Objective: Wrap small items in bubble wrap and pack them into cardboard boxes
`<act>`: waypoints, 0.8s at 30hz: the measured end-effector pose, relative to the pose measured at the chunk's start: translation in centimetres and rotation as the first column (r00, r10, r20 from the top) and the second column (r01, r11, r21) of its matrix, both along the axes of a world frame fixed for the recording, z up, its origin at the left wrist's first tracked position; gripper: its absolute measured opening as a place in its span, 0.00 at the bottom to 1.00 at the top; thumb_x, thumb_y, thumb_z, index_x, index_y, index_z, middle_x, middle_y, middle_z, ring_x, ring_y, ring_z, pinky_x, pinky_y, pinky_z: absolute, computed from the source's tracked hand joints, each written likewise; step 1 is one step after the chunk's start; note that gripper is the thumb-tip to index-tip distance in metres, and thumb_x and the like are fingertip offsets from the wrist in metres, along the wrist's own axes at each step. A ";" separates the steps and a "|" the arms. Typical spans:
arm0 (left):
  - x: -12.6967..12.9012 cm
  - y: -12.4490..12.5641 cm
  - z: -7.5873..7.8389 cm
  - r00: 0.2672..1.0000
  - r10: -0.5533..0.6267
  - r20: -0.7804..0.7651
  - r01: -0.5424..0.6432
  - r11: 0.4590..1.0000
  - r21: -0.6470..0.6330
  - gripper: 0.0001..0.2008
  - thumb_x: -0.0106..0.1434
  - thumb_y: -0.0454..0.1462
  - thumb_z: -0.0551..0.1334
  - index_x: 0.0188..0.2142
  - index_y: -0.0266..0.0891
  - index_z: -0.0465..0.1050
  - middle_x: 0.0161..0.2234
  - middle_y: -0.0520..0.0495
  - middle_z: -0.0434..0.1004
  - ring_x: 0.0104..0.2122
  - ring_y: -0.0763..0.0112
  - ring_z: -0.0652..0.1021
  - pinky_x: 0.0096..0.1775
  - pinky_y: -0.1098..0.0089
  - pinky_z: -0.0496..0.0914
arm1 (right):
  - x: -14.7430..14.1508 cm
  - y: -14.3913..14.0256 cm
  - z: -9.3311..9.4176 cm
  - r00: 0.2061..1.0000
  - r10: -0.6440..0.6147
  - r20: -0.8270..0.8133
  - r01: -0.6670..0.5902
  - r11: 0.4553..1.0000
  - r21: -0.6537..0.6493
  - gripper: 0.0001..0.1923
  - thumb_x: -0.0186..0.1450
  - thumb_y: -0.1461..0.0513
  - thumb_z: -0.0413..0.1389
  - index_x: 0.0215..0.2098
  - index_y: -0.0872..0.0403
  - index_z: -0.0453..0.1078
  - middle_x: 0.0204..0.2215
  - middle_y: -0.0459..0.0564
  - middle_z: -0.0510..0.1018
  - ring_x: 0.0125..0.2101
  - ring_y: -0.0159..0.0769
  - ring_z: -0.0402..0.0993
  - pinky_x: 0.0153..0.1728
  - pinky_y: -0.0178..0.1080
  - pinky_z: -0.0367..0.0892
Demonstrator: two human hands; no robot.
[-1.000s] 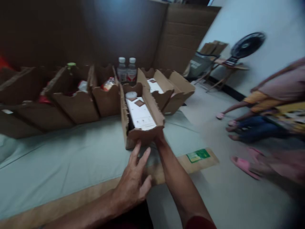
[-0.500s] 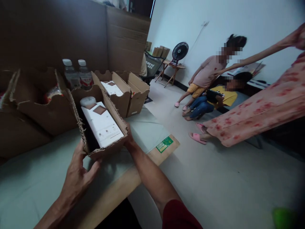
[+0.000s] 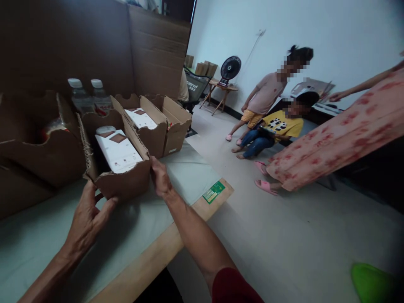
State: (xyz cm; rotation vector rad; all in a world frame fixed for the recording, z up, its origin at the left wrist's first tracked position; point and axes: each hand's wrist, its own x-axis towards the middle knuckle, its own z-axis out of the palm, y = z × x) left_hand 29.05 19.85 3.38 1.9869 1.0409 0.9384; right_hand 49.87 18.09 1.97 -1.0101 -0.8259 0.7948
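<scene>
An open, narrow cardboard box (image 3: 123, 181) sits near the front of the pale green table top (image 3: 47, 244). Inside lies a white carton with brown squares (image 3: 118, 152) and a round white lid behind it. My left hand (image 3: 86, 219) touches the box's near left corner, fingers spread beneath it. My right hand (image 3: 160, 176) presses against the box's right side. Both hands steady the box between them.
More open cardboard boxes (image 3: 151, 126) stand in a row behind, with two water bottles (image 3: 85, 97) and tall cardboard sheets at the back. On the floor at right are three other people (image 3: 277, 122), pink slippers (image 3: 267, 187), a small fan (image 3: 229, 69) and a folding table.
The view swung right, bringing the people into sight. The box shifted left and slightly nearer. My left hand went from hovering to touching the box's near corner; my right stayed on its side.
</scene>
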 end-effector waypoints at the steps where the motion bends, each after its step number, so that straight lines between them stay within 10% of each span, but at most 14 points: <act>1: 0.3 0.5 0.1 1.000 0.008 -0.006 -0.008 1.000 -0.016 0.30 0.63 0.49 0.61 0.62 0.44 0.64 0.57 0.43 0.73 0.51 0.53 0.78 0.39 0.63 0.79 | -0.1 -0.1 0.2 1.000 -0.021 -0.004 0.021 1.000 -0.011 0.30 0.64 0.37 0.55 0.48 0.49 0.80 0.48 0.49 0.84 0.55 0.44 0.75 0.60 0.47 0.67; 9: 2.3 6.0 0.6 0.928 0.289 -0.235 -0.289 0.957 0.032 0.25 0.61 0.46 0.60 0.54 0.38 0.75 0.39 0.46 0.81 0.33 0.62 0.77 0.39 0.63 0.72 | 0.4 -0.9 1.1 0.968 -0.166 0.189 0.192 0.973 -0.128 0.22 0.60 0.45 0.58 0.42 0.50 0.79 0.45 0.50 0.84 0.49 0.42 0.77 0.52 0.43 0.71; 24: 3.3 9.2 1.5 0.841 0.315 -0.440 -0.318 0.946 0.068 0.17 0.70 0.43 0.59 0.49 0.36 0.81 0.41 0.36 0.85 0.41 0.55 0.82 0.40 0.65 0.68 | 0.8 0.4 -0.7 0.888 -0.104 0.448 0.177 0.976 -0.126 0.16 0.60 0.51 0.60 0.40 0.52 0.79 0.53 0.58 0.81 0.52 0.48 0.77 0.51 0.50 0.70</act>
